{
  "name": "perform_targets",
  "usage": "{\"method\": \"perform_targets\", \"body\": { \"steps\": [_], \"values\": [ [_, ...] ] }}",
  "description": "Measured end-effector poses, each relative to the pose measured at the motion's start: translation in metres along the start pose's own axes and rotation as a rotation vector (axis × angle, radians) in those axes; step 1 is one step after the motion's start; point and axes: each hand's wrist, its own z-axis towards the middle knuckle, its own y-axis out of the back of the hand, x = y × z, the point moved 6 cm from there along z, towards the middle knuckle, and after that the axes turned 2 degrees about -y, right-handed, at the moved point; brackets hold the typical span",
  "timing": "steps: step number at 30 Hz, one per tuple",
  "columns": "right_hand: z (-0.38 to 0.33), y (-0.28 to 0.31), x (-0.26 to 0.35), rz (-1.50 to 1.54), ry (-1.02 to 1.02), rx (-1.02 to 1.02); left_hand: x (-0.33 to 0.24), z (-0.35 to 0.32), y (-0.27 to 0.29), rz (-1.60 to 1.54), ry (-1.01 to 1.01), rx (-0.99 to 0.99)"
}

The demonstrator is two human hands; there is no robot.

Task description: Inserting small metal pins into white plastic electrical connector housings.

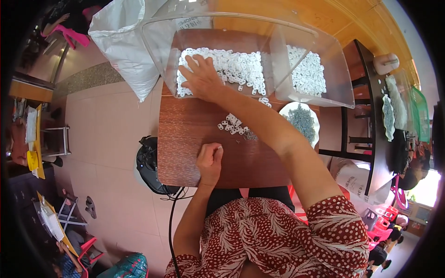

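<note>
My right hand [204, 81] reaches across the table with its fingers spread, over a heap of small white plastic pieces with holes [241, 65]. That heap lies in the left part of a clear plastic bin [160, 39]. My left hand [210, 160] is closed in a pinch above the table's near side; a tiny pale spot shows at its fingertips, too small to name. Between my hands lies a small pile of the same white pieces [232, 123], with a few thin grey metal pins [249, 135] beside it.
More white pieces [307, 74] fill the bin's right part. A white scalloped plate [315, 134] of grey pins stands at the brown table's [185, 134] right edge. A white sack [125, 41] leans left of the bin; a black bag [147, 162] sits by the table's left side.
</note>
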Motion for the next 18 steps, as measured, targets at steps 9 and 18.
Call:
{"method": "perform_targets", "body": {
  "steps": [9,18],
  "values": [
    [-0.012,-0.023,-0.011,-0.172,0.058,0.006,-0.004,0.003,-0.002,0.016,-0.056,-0.009],
    [-0.060,0.008,-0.060,-0.248,-0.007,0.070,-0.002,0.001,-0.001,-0.029,-0.046,-0.022]
  ]
}}
